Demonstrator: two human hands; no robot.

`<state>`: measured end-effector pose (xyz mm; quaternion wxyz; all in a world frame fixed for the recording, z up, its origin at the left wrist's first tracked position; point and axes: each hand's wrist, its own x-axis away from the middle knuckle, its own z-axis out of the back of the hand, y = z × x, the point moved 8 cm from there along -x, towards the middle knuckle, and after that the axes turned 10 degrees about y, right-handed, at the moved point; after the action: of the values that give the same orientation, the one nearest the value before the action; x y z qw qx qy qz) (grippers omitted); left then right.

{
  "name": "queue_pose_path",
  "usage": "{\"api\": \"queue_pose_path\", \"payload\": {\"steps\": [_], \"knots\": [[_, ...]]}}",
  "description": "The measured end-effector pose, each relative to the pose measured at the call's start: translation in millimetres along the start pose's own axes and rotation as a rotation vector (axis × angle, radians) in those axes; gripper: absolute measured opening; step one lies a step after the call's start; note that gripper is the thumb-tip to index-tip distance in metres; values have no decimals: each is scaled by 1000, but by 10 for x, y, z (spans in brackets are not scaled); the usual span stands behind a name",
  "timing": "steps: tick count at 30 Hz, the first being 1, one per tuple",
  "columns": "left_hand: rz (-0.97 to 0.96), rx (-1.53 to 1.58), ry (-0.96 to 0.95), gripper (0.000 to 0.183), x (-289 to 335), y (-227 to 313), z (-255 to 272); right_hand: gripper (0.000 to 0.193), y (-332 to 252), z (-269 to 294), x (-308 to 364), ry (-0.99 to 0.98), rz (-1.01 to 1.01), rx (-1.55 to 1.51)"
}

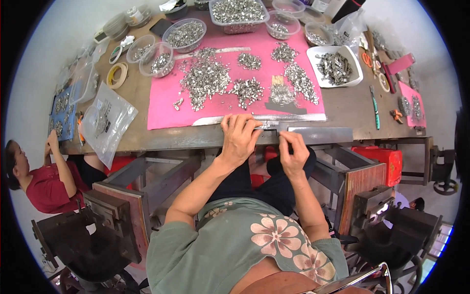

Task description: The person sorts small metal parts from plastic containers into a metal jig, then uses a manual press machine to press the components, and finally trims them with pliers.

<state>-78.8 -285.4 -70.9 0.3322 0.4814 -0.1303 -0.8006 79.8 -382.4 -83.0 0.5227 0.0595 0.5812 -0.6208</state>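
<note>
left hand (238, 136) and right hand (293, 151) are apparently doing fine handwork, grips impossible to tell, a flat grey metal bar (325, 134) lying rightward; next is seemingly calling for steadiness.

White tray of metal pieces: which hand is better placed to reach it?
Probably the right hand: the white tray lies on that side, and the left hand is farther from it.
</note>
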Motion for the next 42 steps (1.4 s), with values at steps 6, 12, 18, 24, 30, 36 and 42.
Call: {"api": "queue_pose_path", "payload": {"steps": [6,12,18,24,30,36,42], "knots": [[101,-116,62,11,-352,-611,410,11,124,-223,-710,-120,80,87],[192,-153,-186,12,-384,-870,252,8,478,-1132,-1354,-243,134,81],[105,-148,-140,9,-379,-855,189,10,747,-1550,-1509,-270,124,255],[-11,-193,-90,5,-408,-833,274,12,669,-1339,-1381,-343,48,204],[-11,-132,-162,3,-448,-795,259,11,313,-1008,-818,-601,-47,121],[202,164,-216,5,-263,-564,380,9,215,-862,-776,-443,105,191],[187,279,-120,9,-108,-472,404,9,143,-819,-756,-406,200,224]]}}
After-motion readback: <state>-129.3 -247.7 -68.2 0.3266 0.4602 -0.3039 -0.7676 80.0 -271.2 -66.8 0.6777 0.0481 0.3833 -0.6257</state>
